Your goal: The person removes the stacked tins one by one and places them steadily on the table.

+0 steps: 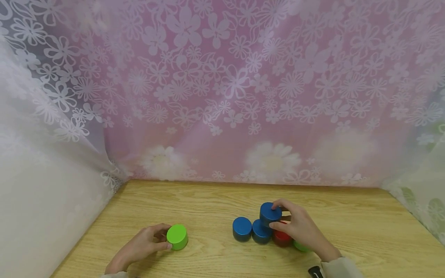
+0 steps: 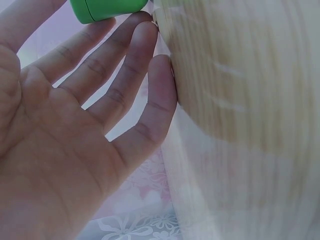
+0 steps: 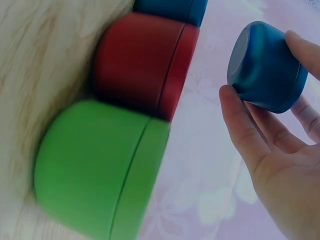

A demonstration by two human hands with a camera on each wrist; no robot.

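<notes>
My left hand point(image 1: 163, 238) holds a bright green round tin point(image 1: 177, 236) that stands on the wooden table point(image 1: 208, 200). Its thumb and fingers touch the tin's left side. In the left wrist view the fingers point(image 2: 125, 65) lie fairly straight, with the green tin point(image 2: 107, 9) at their tips. My right hand point(image 1: 276, 215) grips a blue tin point(image 1: 269, 212) between thumb and fingers, just above a row of tins. The row runs blue point(image 1: 242, 228), blue point(image 1: 260, 232), red point(image 1: 281, 238), green point(image 1: 301, 246). In the right wrist view the held blue tin point(image 3: 265, 70) is clear of the red tin point(image 3: 145, 70) and green tin point(image 3: 100, 170).
A pink flowered curtain point(image 1: 222, 96) hangs close behind the table and wraps round both sides. Bare wood lies between the two hands and to the right of the row. A dark strap point(image 1: 315, 271) shows at the right wrist.
</notes>
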